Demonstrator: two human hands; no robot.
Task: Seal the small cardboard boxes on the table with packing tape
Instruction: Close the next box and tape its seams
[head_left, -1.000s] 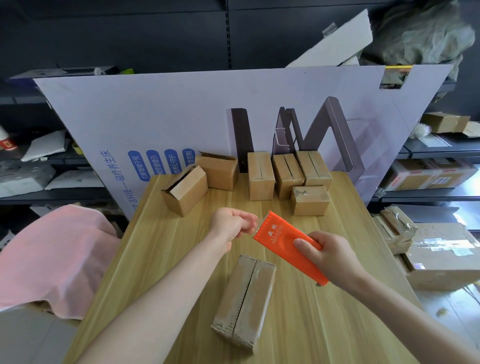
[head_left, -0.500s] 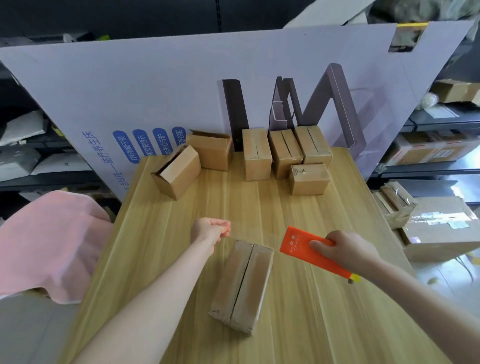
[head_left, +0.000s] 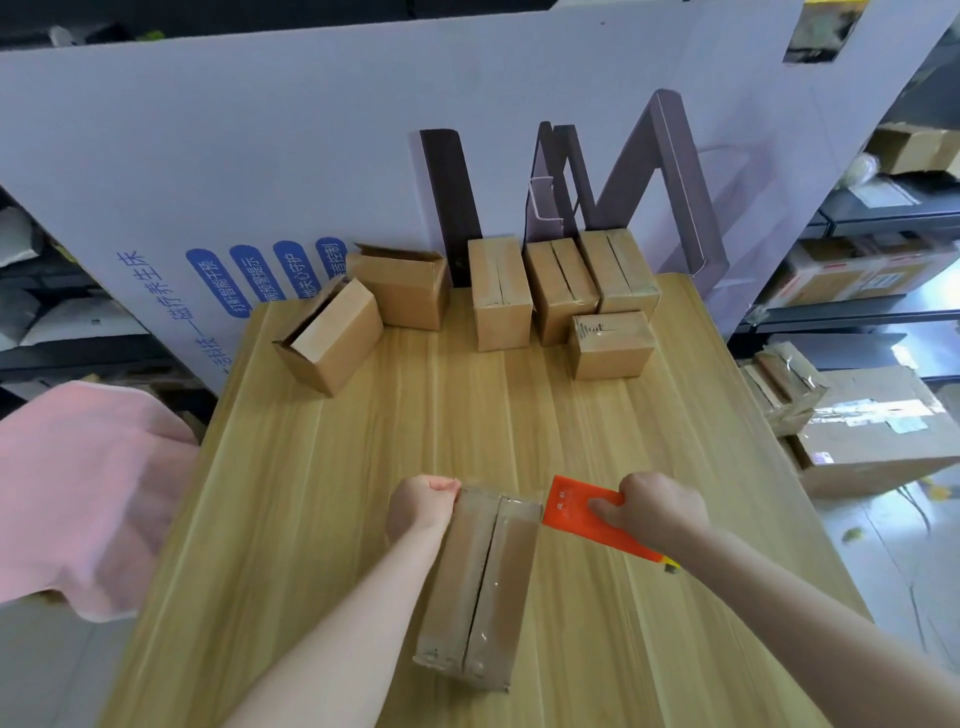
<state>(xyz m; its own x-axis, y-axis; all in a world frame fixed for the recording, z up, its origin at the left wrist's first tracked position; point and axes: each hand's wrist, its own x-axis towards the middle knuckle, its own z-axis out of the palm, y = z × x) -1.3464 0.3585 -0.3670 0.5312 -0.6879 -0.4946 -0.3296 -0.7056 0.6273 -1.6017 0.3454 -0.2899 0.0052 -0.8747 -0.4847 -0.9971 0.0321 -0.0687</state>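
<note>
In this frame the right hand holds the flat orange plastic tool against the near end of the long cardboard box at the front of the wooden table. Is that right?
Not quite. The right hand does hold the flat orange plastic tool, but against the far end of the long cardboard box, by its far right corner, not the near end. The head view shows it.

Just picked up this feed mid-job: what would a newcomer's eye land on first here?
The bright orange tool gripped in the right hand stands out, at the far end of the near box, with the left hand fisted at that box's other far corner. Behind, more small boxes line the table's far edge before a big pale printed board.
</note>
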